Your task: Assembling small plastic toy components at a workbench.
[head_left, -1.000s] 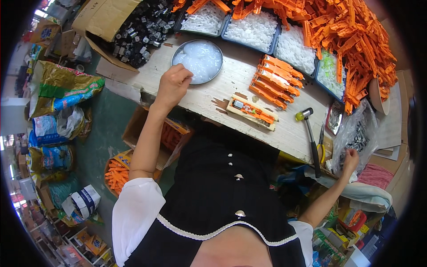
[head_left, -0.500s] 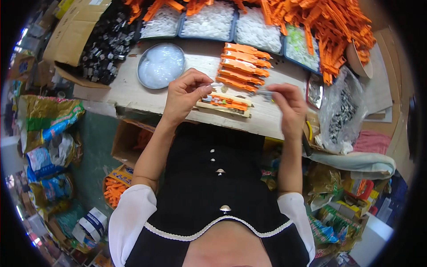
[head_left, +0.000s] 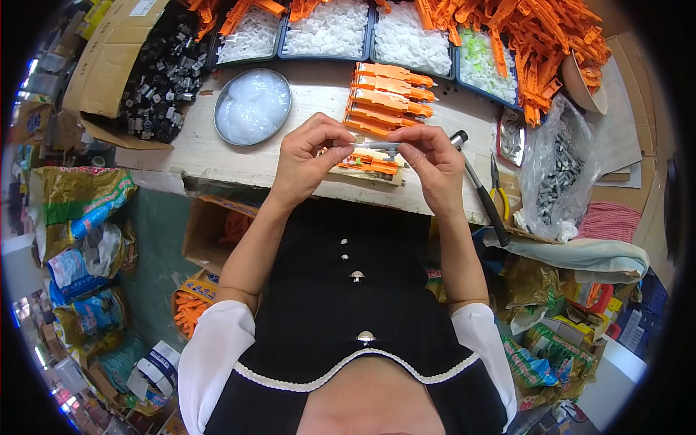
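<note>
Between both hands a small grey rod-like part [head_left: 378,146] is held level over the work. My left hand [head_left: 308,156] pinches its left end and my right hand [head_left: 433,163] closes on its right end. Just below lies a cream-coloured holder [head_left: 395,178] with an orange plastic piece [head_left: 371,164] in it, partly covered by my fingers. Beyond my hands, several orange plastic housings [head_left: 388,98] lie side by side in a stack. A round dish [head_left: 253,106] of clear, jelly-like stuff stands left of them.
Trays of small white parts [head_left: 326,32] line the back, with orange pieces [head_left: 536,43] heaped at the right. An open box of black parts [head_left: 163,80] stands left. A hammer [head_left: 484,190], pliers [head_left: 498,190] and a plastic bag of metal parts [head_left: 557,170] lie right.
My right hand has moved left with the grey part and now meets my left hand over the holder. The hammer and pliers have come into clear sight.
</note>
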`<state>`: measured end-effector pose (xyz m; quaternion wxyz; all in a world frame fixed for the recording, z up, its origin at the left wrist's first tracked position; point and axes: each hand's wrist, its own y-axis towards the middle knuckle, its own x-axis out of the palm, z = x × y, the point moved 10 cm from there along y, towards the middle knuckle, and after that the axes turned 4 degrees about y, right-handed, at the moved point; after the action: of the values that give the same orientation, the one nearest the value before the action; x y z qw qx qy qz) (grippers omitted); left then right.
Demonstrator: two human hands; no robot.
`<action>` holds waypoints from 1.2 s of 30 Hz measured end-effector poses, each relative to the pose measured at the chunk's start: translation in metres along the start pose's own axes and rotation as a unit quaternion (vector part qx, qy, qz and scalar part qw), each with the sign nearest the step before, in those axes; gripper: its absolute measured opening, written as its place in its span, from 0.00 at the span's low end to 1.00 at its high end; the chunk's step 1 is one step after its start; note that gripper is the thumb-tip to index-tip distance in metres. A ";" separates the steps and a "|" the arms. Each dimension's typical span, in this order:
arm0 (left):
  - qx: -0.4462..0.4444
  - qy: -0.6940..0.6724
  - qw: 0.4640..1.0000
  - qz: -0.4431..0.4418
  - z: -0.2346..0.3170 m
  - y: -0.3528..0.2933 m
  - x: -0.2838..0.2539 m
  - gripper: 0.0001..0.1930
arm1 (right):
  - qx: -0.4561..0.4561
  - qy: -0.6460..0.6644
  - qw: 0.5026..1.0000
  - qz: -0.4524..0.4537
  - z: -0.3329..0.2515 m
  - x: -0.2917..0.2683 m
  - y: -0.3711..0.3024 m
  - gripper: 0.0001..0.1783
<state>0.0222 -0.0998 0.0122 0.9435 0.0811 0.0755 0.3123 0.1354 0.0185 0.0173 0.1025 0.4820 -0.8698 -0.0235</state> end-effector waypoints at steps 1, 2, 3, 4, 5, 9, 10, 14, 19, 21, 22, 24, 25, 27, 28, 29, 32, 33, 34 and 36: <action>0.006 0.009 1.000 0.000 0.001 0.000 0.000 0.06 | -0.008 -0.011 1.000 0.004 -0.001 -0.001 0.000 0.07; 0.012 0.019 1.000 0.000 0.002 0.000 0.001 0.06 | -0.017 -0.023 1.000 0.008 -0.001 -0.001 0.000 0.07; 0.012 0.019 1.000 0.000 0.002 0.000 0.001 0.06 | -0.016 -0.023 1.000 0.008 -0.001 -0.001 0.000 0.07; 0.029 0.038 0.999 0.008 0.006 0.000 0.001 0.06 | -0.031 -0.046 0.998 0.004 -0.004 0.000 0.000 0.07; 0.046 0.057 0.997 0.016 0.010 -0.001 0.001 0.05 | -0.046 -0.068 0.997 0.000 -0.006 0.002 -0.001 0.07; 0.072 0.105 0.992 0.020 0.019 -0.002 0.003 0.05 | -0.078 -0.125 0.989 0.011 -0.011 0.003 -0.003 0.07; 0.091 0.115 0.989 0.014 0.022 -0.003 0.005 0.07 | -0.060 -0.124 0.990 0.005 -0.006 0.002 -0.002 0.08; 0.146 0.162 0.976 -0.006 0.029 -0.007 0.014 0.08 | 0.004 -0.129 0.991 -0.041 0.014 0.001 -0.004 0.09; 0.199 0.207 0.958 -0.022 0.034 -0.013 0.026 0.09 | -0.010 -0.167 0.985 -0.041 0.007 0.005 -0.010 0.09; 0.210 0.216 0.953 -0.018 0.035 -0.014 0.028 0.10 | 0.009 -0.167 0.985 -0.041 0.011 0.002 -0.011 0.09; 0.223 0.224 0.949 -0.009 0.037 -0.015 0.028 0.10 | 0.020 -0.165 0.985 -0.038 0.015 -0.003 -0.011 0.08; 0.233 0.232 0.944 -0.002 0.037 -0.016 0.030 0.10 | 0.023 -0.164 0.985 -0.037 0.016 -0.005 -0.011 0.08; 0.235 0.233 0.944 -0.003 0.036 -0.017 0.033 0.09 | 0.025 -0.163 0.986 -0.036 0.016 -0.005 -0.012 0.08; 0.235 0.234 0.943 -0.005 0.033 -0.018 0.034 0.09 | 0.043 -0.147 0.988 -0.034 0.020 -0.006 -0.014 0.09; 0.224 0.226 0.948 -0.009 0.027 -0.018 0.034 0.10 | 0.044 -0.146 0.988 -0.033 0.021 -0.007 -0.015 0.09; 0.213 0.219 0.952 -0.013 0.023 -0.018 0.034 0.10 | 0.089 -0.109 0.990 -0.020 0.031 -0.011 -0.017 0.09; 0.219 0.288 0.932 -0.030 0.019 -0.016 0.034 0.12 | 0.151 -0.069 0.986 0.008 0.048 -0.026 -0.024 0.08; 0.218 0.288 0.932 -0.031 0.016 -0.017 0.032 0.12 | 0.169 -0.068 0.983 0.022 0.053 -0.033 -0.027 0.08; 0.195 0.317 0.928 -0.019 0.009 -0.017 0.027 0.13 | 0.180 -0.071 0.980 0.037 0.057 -0.039 -0.030 0.08; 0.157 0.351 0.923 -0.009 -0.008 -0.018 0.021 0.14 | 0.191 -0.090 0.977 0.033 0.062 -0.043 -0.033 0.08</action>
<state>0.0474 -0.1005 -0.0012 0.8345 0.1132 0.4505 0.2964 0.1731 0.0336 -0.0545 -0.0693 0.4593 -0.8795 0.1033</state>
